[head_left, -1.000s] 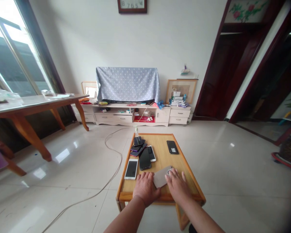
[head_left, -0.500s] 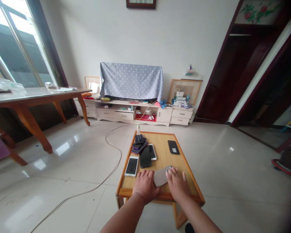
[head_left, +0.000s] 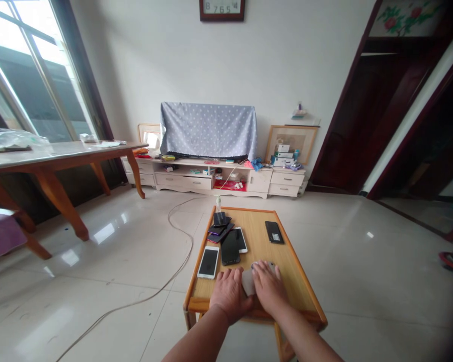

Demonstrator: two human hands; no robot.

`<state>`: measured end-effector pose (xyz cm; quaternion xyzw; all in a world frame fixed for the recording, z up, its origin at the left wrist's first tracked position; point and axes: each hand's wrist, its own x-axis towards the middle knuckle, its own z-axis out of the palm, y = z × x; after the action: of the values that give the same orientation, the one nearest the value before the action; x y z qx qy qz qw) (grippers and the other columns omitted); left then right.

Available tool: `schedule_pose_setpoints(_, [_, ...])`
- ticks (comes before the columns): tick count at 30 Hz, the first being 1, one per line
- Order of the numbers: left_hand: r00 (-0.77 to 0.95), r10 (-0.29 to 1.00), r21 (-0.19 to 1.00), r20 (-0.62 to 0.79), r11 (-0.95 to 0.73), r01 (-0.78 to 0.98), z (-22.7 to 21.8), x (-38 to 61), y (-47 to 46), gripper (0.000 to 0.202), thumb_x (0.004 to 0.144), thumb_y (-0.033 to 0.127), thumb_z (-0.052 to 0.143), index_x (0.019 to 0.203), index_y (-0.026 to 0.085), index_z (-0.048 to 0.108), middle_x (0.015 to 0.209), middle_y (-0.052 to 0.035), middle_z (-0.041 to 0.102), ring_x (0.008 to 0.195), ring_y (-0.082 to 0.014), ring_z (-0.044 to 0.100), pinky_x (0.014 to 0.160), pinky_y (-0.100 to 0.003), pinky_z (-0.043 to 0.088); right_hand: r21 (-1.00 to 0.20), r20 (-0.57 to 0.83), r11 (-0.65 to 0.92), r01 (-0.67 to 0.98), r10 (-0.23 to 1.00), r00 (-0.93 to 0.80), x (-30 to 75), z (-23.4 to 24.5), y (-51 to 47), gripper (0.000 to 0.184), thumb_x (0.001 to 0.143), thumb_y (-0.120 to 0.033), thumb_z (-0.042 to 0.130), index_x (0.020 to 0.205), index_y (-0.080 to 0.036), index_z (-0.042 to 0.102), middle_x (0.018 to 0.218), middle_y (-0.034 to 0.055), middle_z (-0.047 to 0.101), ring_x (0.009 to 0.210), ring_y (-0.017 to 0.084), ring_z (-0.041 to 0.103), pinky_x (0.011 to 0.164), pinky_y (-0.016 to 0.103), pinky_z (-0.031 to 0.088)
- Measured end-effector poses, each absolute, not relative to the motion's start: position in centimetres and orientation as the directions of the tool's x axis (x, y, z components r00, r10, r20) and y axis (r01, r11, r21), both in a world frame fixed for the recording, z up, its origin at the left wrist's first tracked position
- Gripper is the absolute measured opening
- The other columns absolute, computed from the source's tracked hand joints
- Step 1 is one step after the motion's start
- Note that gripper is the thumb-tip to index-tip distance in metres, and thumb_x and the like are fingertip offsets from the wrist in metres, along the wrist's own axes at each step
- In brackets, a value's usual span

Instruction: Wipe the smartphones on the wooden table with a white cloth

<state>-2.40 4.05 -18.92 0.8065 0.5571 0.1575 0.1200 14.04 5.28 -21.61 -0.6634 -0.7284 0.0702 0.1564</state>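
A grey-beige phone (head_left: 248,282) lies on the small wooden table (head_left: 254,221) near its front edge, its back facing up. My left hand (head_left: 230,291) grips its left end, thumb along the near side. Across the phone's right part lies my right hand (head_left: 269,286), fingers stretched out flat and covering much of it. Whether anything thin is under those fingers I cannot tell. Left of the hands is a white phone (head_left: 208,261) with a dark screen. Just beyond lie a black phone (head_left: 230,249) and another white phone (head_left: 242,240) partly under it.
Several dark phones (head_left: 221,231) are piled at the table's far left, beside a clear pump bottle (head_left: 218,203). A black phone (head_left: 275,232) lies at the right edge. A cable (head_left: 184,256) runs over the floor. A larger table (head_left: 60,156) stands left.
My right hand has slid left over the phone, closer to my left hand, so less of the phone's surface shows. The view has tilted up slightly.
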Motion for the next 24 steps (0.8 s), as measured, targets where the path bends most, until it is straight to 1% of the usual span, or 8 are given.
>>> schedule_pose_setpoints(2, [0.338,0.933,0.385,0.122,-0.358,0.851,-18.9,-2.4,4.1,0.059,0.077,0.053,0.056,0.128,0.024,0.052,0.12,-0.0099,0.063,0.113,-0.0311,0.052,0.102,-0.043,0.033,-0.313,0.126,0.19,0.93,0.979,-0.158,12.7,-21.9,5.0,0.05,0.105,-0.04,0.022,0.142,-0.029,0.052,0.151,0.0034,0.049,0.144,0.019,0.036,0.123,0.047,0.013])
schedule_pose_setpoints(4, [0.342,0.931,0.39,0.128,-0.364,0.846,-19.0,-2.3,4.2,0.057,0.078,0.053,0.055,0.128,0.024,0.052,0.119,-0.0094,0.063,0.113,-0.0304,0.052,0.102,-0.043,0.033,-0.311,0.121,0.211,0.927,0.976,-0.182,12.4,-22.0,5.1,0.048,0.104,-0.04,0.024,0.143,-0.031,0.051,0.15,0.0008,0.049,0.144,0.016,0.037,0.123,0.044,0.012])
schedule_pose_setpoints(6, [0.337,0.932,0.378,0.13,-0.361,0.853,-19.1,-2.3,4.2,0.06,0.076,0.053,0.057,0.129,0.023,0.052,0.119,-0.0096,0.063,0.114,-0.0309,0.052,0.103,-0.043,0.032,-0.3,0.122,0.15,0.942,0.985,-0.118,13.5,-21.8,5.7,0.049,0.104,-0.04,0.024,0.143,-0.028,0.051,0.152,0.0037,0.047,0.145,0.02,0.034,0.123,0.05,0.009])
schedule_pose_setpoints(9, [0.328,0.935,0.344,0.133,-0.354,0.87,-19.3,-2.3,4.3,0.069,0.071,0.052,0.061,0.132,0.021,0.05,0.123,-0.0105,0.062,0.117,-0.0317,0.05,0.104,-0.044,0.032,-0.277,0.129,-0.002,0.961,0.991,0.039,16.0,-21.6,6.6,0.055,0.103,-0.038,0.021,0.146,-0.016,0.047,0.154,0.015,0.042,0.147,0.029,0.03,0.12,0.061,0.007])
schedule_pose_setpoints(11, [0.333,0.933,0.331,0.139,-0.36,0.872,-19.3,-2.2,4.3,0.069,0.071,0.051,0.062,0.131,0.021,0.05,0.123,-0.0104,0.061,0.116,-0.0315,0.05,0.103,-0.043,0.032,-0.262,0.13,-0.054,0.963,0.987,0.091,16.6,-21.8,6.4,0.056,0.102,-0.037,0.024,0.147,-0.01,0.045,0.154,0.0192,0.039,0.147,0.032,0.028,0.119,0.062,0.006])
schedule_pose_setpoints(15, [0.321,0.934,0.336,0.16,-0.357,0.872,-18.9,-2.0,4.2,0.046,0.082,0.05,0.051,0.119,0.024,0.056,0.113,-0.0087,0.064,0.11,-0.0294,0.053,0.098,-0.042,0.035,-0.255,0.115,0.077,0.964,0.992,-0.049,14.7,-22.8,4.1,0.053,0.101,-0.035,0.03,0.148,-0.016,0.044,0.157,0.011,0.037,0.148,0.024,0.027,0.123,0.049,0.008])
schedule_pose_setpoints(19, [0.324,0.932,0.339,0.165,-0.362,0.868,-18.6,-2.0,4.1,0.043,0.083,0.053,0.05,0.115,0.025,0.057,0.11,-0.0082,0.064,0.108,-0.0291,0.054,0.097,-0.042,0.035,-0.274,0.101,0.18,0.945,0.982,-0.158,14.7,-23.3,2.9,0.052,0.102,-0.036,0.025,0.148,-0.022,0.046,0.156,0.0063,0.039,0.148,0.022,0.029,0.123,0.05,0.009])
schedule_pose_setpoints(24, [0.344,0.928,0.317,0.144,-0.372,0.872,-18.7,-2.1,4.2,0.054,0.074,0.048,0.06,0.122,0.024,0.054,0.113,-0.007,0.063,0.111,-0.0289,0.052,0.099,-0.041,0.035,-0.204,0.115,-0.05,0.978,0.991,0.075,17.7,-23.0,3.9,0.056,0.1,-0.037,0.027,0.149,-0.012,0.043,0.156,0.0146,0.038,0.147,0.027,0.029,0.122,0.056,0.011])
